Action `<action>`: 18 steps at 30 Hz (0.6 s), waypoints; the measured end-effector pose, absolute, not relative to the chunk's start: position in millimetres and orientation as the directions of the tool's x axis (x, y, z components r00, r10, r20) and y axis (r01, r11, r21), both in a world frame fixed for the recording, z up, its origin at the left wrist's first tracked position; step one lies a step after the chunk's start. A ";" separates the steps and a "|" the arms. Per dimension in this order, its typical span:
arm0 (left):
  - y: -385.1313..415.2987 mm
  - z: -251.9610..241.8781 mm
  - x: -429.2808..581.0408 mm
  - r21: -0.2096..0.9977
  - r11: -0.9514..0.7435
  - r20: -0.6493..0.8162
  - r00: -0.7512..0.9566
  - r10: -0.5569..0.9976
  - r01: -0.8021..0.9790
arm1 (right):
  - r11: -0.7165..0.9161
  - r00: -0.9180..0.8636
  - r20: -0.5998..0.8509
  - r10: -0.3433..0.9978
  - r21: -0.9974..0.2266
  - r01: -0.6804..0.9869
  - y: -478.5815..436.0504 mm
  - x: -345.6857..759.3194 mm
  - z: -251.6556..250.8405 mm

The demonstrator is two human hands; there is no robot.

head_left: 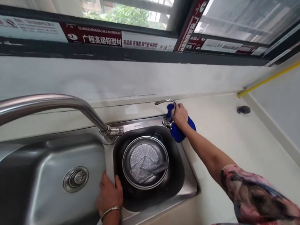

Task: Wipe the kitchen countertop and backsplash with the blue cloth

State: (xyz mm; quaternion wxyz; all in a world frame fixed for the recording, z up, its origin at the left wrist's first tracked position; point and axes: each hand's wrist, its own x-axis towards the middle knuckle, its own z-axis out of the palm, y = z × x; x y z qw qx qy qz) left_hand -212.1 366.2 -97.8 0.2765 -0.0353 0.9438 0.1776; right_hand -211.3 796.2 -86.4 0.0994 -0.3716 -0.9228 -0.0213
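My right hand (180, 115) grips a blue cloth (179, 135) against the base of a small thin curved tap (172, 105), at the back right corner of the sink. Part of the cloth shows behind the tap and part hangs over the sink's rim. My left hand (109, 194) rests on the divider (109, 159) between the two basins, thumb and index finger apart; its other fingers are blurred. In the right basin (178, 178) sits a round metal strainer (143, 144), with a silvery grey scrubbing cloth (145, 169) lying in it.
A large curved metal faucet (50, 100) arches over the left basin (45, 160), which has a drain (76, 179). A small dark object (243, 110) lies on the pale countertop (222, 131) to the right. A yellow pipe (278, 73) runs along the right wall below the window.
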 end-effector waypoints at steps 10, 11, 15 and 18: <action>360.4 -112.1 -209.5 0.307 0.944 -0.494 -0.868 0.050 -0.120 | 0.771 -0.754 0.188 0.629 -0.025 0.636 815.7 -230.5 -82.4; 360.4 -112.3 -209.8 0.319 0.941 -0.483 -0.874 0.062 -0.110 | 0.770 -0.754 0.187 0.630 -0.021 0.638 809.4 -219.4 -81.0; 363.2 -109.7 -211.0 0.348 0.934 -0.434 -0.897 0.082 -0.082 | 0.782 -0.770 0.156 0.618 -0.025 0.622 779.1 -156.9 -78.0; 365.4 -108.2 -210.7 0.359 0.930 -0.415 -0.906 0.080 -0.082 | 0.790 -0.783 0.121 0.610 -0.018 0.613 749.5 -100.9 -77.0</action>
